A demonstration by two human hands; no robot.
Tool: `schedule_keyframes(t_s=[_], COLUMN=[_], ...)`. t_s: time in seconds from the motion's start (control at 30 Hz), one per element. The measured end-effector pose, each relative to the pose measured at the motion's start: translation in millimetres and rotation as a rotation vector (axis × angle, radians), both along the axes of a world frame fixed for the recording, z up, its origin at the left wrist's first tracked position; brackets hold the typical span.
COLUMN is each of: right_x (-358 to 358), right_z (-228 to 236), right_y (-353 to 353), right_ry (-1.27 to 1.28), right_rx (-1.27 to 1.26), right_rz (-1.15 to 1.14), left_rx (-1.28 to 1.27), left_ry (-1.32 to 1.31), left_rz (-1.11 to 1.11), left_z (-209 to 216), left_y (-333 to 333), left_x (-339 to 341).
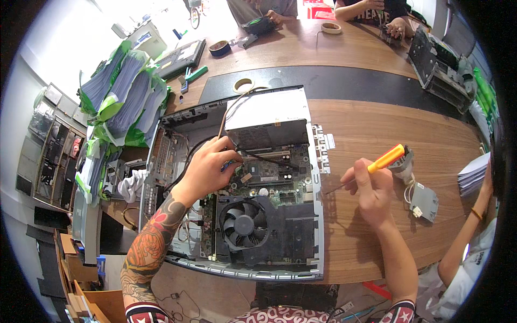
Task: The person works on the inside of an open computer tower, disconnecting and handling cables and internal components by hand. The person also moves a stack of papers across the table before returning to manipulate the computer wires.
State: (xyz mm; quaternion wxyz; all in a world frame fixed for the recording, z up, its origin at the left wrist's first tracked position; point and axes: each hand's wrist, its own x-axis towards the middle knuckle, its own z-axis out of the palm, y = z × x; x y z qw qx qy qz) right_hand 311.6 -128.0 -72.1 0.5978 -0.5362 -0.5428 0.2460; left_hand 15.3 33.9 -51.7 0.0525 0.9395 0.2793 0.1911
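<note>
An open desktop computer case (319,237) lies on the wooden table before me. It holds a black cooling fan (245,223), a green motherboard (264,171) and a silver power supply (264,113). My left hand (212,164) reaches over the board with fingers curled; a small blue bit shows at the fingertips, and what they hold is mostly hidden. A beige cable (230,110) and a black cable (269,160) run close to these fingers. Beyond the case's right edge, my right hand (371,188) grips a screwdriver (386,158) with a yellow-orange handle, its thin shaft pointing left toward the case.
A grey metal part (424,203) with a white connector lies right of my right hand. Paper stacks in green wrapping (121,97) stand at left. Tape rolls (219,48) and a laptop (180,58) lie farther back. Other people's hands (398,27) work across the table.
</note>
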Motion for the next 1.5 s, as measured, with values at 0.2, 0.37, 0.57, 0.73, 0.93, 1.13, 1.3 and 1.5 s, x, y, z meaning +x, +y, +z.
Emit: schedule_keyframes(t_s=[0.2, 0.37, 0.57, 0.73, 0.93, 1.13, 1.3, 1.5], right_x=[3, 2, 2, 3, 7, 12, 16, 3], right_z=[-2, 0, -2, 3, 2, 0, -9, -20], right_y=[3, 1, 1, 2, 2, 3, -2, 12], right_ry=[-0.026, 0.003, -0.045, -0.023, 0.006, -0.031, -0.184, -0.142], right_rx=[0.019, 0.055, 0.064, 0.071, 0.041, 0.033, 0.080, 0.053], right_rz=[0.010, 0.014, 0.035, 0.035, 0.042, 0.053, -0.025, 0.060], left_rx=[-0.008, 0.002, 0.034, -0.008, -0.023, -0.013, 0.038, 0.076], left_ry=[0.005, 0.023, 0.022, -0.007, 0.002, 0.021, 0.002, -0.051], left_rz=[-0.015, -0.009, -0.003, -0.003, -0.027, -0.032, -0.048, 0.067], left_z=[0, -2, -3, 2, 1, 0, -5, -2], left_y=[2, 0, 0, 2, 3, 2, -2, -9], left_x=[1, 3, 4, 1, 3, 8, 15, -3])
